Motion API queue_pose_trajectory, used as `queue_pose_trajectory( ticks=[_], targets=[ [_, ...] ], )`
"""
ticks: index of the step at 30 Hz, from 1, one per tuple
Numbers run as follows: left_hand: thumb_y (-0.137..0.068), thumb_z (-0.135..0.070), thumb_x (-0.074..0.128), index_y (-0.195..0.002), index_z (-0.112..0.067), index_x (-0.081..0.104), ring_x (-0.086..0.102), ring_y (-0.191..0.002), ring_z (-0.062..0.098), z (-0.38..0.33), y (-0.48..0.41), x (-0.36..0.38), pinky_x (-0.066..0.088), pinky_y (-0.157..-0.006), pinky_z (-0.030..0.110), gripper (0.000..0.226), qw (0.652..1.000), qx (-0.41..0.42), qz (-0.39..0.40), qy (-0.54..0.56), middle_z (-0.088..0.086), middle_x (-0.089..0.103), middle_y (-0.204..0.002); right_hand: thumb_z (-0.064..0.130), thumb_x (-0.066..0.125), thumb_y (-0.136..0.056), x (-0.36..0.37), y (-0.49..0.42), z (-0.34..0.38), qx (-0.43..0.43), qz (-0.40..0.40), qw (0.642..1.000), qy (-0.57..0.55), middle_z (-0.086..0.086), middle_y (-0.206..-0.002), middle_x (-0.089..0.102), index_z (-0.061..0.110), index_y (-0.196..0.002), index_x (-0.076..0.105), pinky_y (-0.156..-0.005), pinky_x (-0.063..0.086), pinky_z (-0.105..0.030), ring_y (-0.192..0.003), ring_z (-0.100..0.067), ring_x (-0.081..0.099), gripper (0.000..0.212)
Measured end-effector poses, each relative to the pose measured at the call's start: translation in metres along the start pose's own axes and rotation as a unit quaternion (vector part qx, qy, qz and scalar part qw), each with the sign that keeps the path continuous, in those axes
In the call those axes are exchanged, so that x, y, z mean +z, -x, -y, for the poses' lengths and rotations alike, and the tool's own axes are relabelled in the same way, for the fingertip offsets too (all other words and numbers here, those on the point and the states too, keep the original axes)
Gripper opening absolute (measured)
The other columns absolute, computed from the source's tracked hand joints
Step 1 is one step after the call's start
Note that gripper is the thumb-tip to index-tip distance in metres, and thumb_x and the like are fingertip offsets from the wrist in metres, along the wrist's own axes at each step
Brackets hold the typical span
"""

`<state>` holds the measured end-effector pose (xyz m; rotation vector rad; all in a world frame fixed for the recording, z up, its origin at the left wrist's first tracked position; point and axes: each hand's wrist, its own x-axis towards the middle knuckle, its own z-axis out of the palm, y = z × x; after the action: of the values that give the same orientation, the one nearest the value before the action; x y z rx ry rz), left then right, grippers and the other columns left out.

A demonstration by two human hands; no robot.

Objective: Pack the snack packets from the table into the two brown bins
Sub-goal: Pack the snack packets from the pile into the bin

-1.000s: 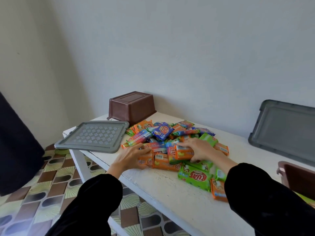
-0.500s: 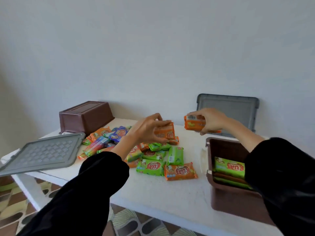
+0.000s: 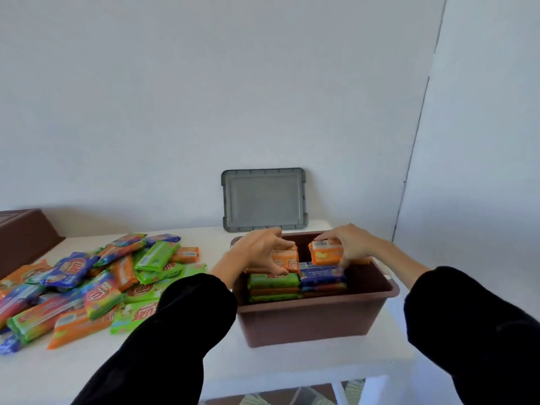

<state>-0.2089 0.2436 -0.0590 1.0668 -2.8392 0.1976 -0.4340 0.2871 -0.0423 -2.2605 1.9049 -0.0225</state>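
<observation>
A brown bin [image 3: 312, 323] stands upright on the white table [image 3: 292, 363], holding stacked green, orange and blue packets [image 3: 321, 274]. My left hand [image 3: 260, 248] grips orange snack packets [image 3: 287, 260] just above the bin's left stack. Over the right stack, my right hand [image 3: 350, 244] grips another orange packet [image 3: 325, 254]. A heap of loose snack packets [image 3: 87, 285] in orange, green and blue lies on the table to the left. The second brown bin [image 3: 23, 238] sits upside down at the far left edge.
A grey lid [image 3: 264, 200] leans against the wall behind the open bin. The table's right end lies just beyond the bin, with patterned floor [image 3: 263, 400] below the front edge.
Both hands lifted orange packets off the heap and carried them right, and now hold them over the open bin. The view swung right, so the flat grey lid left the frame.
</observation>
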Motion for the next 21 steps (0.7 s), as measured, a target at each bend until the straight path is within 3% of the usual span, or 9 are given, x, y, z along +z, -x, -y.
queue_pose_trajectory(
  ticks=[7,11,15,21],
  targets=[
    [-0.076,-0.051,0.067,-0.138,-0.026,0.043,0.052,-0.099,0.020,0.001,-0.007,0.030,0.034,-0.073,0.025,0.072,0.997,-0.040,0.063,0.011,0.005,0.051,-0.113,0.015,0.077,-0.069,0.034,-0.018,0.008,-0.013,-0.021,1.000,0.008,-0.003,-0.137,0.047,0.028,-0.139,0.039,-0.098,0.040,-0.035,-0.126,-0.024,0.043,0.080],
    [-0.076,-0.051,0.067,-0.133,-0.024,0.051,0.054,-0.108,0.021,0.002,-0.011,0.036,0.040,-0.084,0.030,0.065,0.997,-0.039,0.068,0.026,0.004,0.055,-0.119,0.021,0.079,-0.069,0.047,-0.027,0.006,-0.022,-0.031,0.999,-0.002,-0.005,-0.131,0.047,0.027,-0.138,0.040,-0.097,0.041,-0.035,-0.122,-0.023,0.044,0.080],
    [-0.075,-0.048,0.070,-0.138,-0.022,0.044,0.048,-0.117,0.021,0.002,-0.012,0.040,0.037,-0.096,0.033,0.073,0.992,-0.037,0.113,0.032,0.005,0.051,-0.129,0.027,0.078,-0.071,0.053,-0.030,-0.002,-0.037,-0.027,0.998,-0.030,-0.004,-0.126,0.049,0.027,-0.134,0.048,-0.098,0.038,-0.031,-0.117,-0.022,0.046,0.070],
    [-0.080,-0.045,0.066,-0.139,-0.021,0.041,0.051,-0.113,0.020,0.001,-0.016,0.044,0.040,-0.093,0.032,0.068,0.994,-0.023,0.106,0.025,0.005,0.051,-0.128,0.024,0.075,-0.074,0.055,-0.033,0.000,-0.036,-0.028,0.999,-0.024,-0.005,-0.128,0.046,0.026,-0.134,0.047,-0.099,0.037,-0.032,-0.118,-0.022,0.043,0.067]
  ],
)
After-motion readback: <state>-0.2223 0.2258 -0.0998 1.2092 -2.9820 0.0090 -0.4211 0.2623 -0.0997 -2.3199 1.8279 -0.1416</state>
